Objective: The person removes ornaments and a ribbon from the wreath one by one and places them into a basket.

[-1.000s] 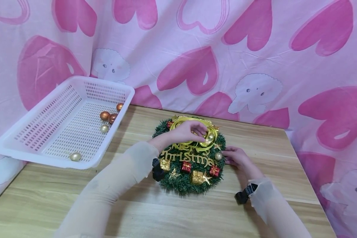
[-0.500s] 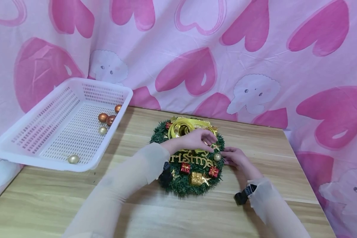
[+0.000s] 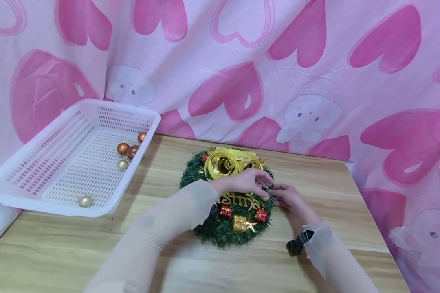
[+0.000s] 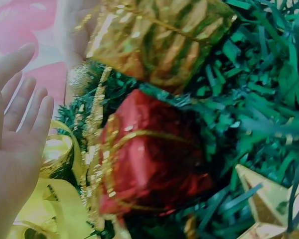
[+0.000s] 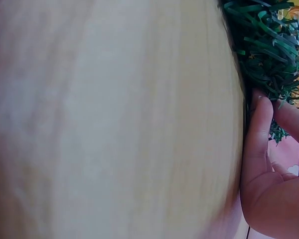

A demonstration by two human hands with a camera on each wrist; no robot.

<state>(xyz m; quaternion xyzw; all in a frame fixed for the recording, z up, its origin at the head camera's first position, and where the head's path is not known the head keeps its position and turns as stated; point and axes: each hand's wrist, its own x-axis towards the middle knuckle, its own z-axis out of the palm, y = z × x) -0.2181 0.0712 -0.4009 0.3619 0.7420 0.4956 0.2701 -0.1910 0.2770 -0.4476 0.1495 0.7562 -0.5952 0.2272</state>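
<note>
A round green tinsel Christmas wreath (image 3: 227, 240) lies on the wooden table. It bears two gold bells (image 3: 221, 164), yellow ribbon, gold lettering (image 3: 242, 201), small red and gold gift boxes (image 4: 149, 154) and stars. My left hand (image 3: 247, 181) hovers over its right part, fingers loosely extended and nothing held. A glittery gold ball (image 4: 78, 78) sits beyond those fingertips in the left wrist view. At the wreath's right edge my right hand (image 3: 289, 197) pinches the green tinsel (image 5: 269, 55) between thumb and fingers. The left forearm hides the wreath's lower left part.
A white perforated plastic basket (image 3: 132, 185) stands at the table's left, holding several copper and gold balls (image 3: 122, 148). A pink heart-print curtain (image 3: 223, 89) hangs behind the table and along both sides.
My left hand has moved right and down across the wreath, from over the bells toward the right hand, uncovering the left bell. My right hand stays at the wreath's right edge.
</note>
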